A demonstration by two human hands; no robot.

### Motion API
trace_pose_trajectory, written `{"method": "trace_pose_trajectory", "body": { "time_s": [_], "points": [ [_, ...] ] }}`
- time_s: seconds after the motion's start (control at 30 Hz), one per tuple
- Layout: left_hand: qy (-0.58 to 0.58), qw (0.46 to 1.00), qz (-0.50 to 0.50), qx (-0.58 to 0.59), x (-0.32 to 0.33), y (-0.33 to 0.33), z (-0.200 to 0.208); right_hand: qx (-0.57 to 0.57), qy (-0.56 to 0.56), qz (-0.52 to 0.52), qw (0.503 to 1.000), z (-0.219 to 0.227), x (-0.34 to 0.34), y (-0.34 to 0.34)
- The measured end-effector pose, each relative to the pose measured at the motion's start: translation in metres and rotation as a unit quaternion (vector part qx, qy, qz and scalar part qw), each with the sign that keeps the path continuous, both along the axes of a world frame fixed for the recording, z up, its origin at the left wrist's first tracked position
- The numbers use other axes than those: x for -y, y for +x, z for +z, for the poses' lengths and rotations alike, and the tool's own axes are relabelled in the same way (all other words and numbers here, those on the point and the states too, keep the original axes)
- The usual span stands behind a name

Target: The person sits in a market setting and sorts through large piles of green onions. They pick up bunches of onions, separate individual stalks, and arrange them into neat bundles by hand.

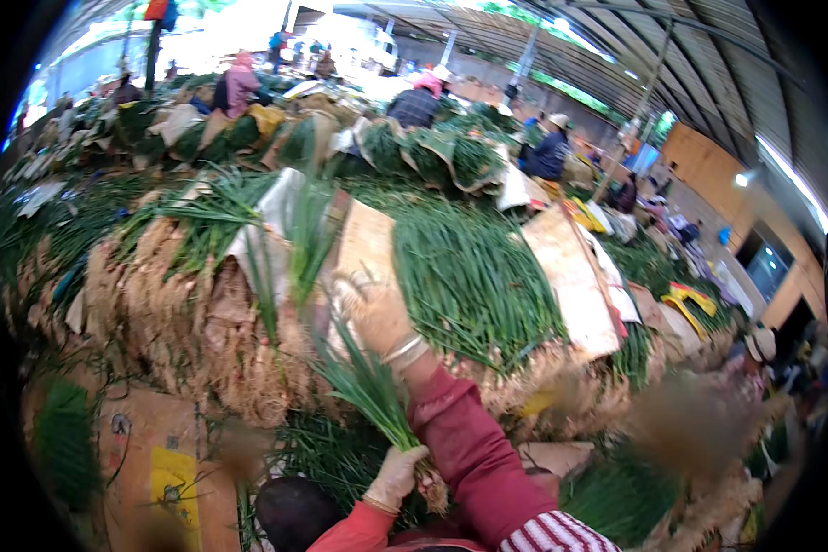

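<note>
My left hand (396,476), in a pale glove, is closed round the lower stems of a bunch of green onions (370,385). Their leaves point up and away, and the pale roots stick out below on the right. My right hand (375,317), also gloved, reaches forward past the bunch. Its fingers look spread against a tan cardboard sheet (366,241), though the fingertips are partly blurred. Just left of that hand, loose green onion leaves (311,241) stand upright. To its right lies a thick layer of green onions (474,276), leaves up the heap and roots toward me.
A root-fringed heap of onions (156,294) fills the left. Another cardboard sheet (575,281) leans right of the green layer. Flattened cardboard (143,432) and a dark rounded object (296,515) are near me at lower left. Several people sit among heaps farther off.
</note>
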State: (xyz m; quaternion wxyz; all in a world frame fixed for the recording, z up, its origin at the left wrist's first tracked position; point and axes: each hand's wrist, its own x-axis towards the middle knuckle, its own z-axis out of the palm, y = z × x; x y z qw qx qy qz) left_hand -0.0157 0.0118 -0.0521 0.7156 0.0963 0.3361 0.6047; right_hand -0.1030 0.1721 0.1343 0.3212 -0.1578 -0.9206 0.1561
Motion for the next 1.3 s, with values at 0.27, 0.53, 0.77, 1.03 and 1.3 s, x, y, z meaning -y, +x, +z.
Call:
{"method": "trace_pose_trajectory", "body": {
  "time_s": [0.27,0.53,0.77,1.03,1.3],
  "points": [
    [0.069,0.995,0.070,0.001,0.003,0.012,0.019,-0.159,-0.226,-0.375,0.885,-0.107,-0.019,0.225],
    [0.057,0.996,0.060,-0.013,-0.013,0.021,0.015,0.076,-0.151,-0.518,0.839,-0.155,-0.096,0.308],
    [0.039,0.997,0.046,-0.051,-0.002,-0.002,0.013,0.013,-0.034,-0.509,0.860,-0.099,-0.055,0.260],
    [0.081,0.995,0.020,-0.051,-0.008,0.020,0.005,0.191,-0.064,-0.471,0.859,-0.134,-0.090,0.288],
    [0.098,0.992,0.076,-0.005,-0.015,0.024,-0.015,-0.232,-0.303,-0.262,0.886,-0.152,-0.065,0.285]
  ]
}}
